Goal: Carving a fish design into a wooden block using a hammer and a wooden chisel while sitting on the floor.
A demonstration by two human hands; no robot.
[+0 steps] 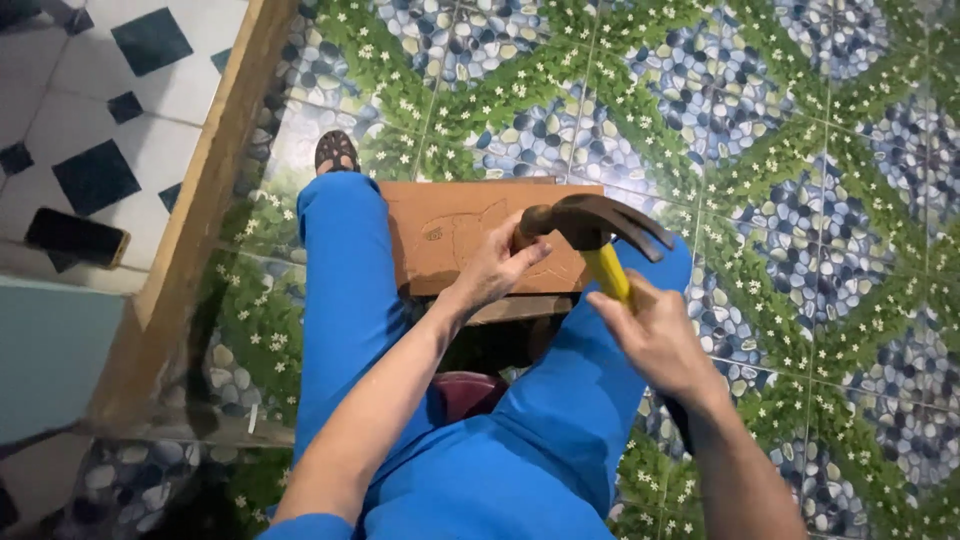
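Pebble-and-flower patterned floor tiles (800,150) spread under a seated person in blue trousers, with a wooden threshold (215,170) running up the left side and black-and-white tiles beyond it.

Right hand (655,335) is clenched round the yellow handle of a claw hammer (600,230), whose dark head hangs just above a wooden board (440,235). Left hand (495,268) rests on the board with its fingers curled near the hammer head; they seem to pinch something thin, perhaps a chisel, but the head hides it and I cannot tell for sure. The board lies across a lower block between the knees, and a faint drawn outline shows on its face.

Judged from this, the main risk is to the left fingers: they sit right beside the hammer head, so a glancing or off-centre blow could catch them. The board looks unclamped, held only by that hand and the knees, so a hard strike might shift it. A sandalled foot (335,152) lies just past the board's far corner.

Count: one hammer, one board, two hands, one foot in view, and one dark phone (77,238) on the checked tiles, well apart.
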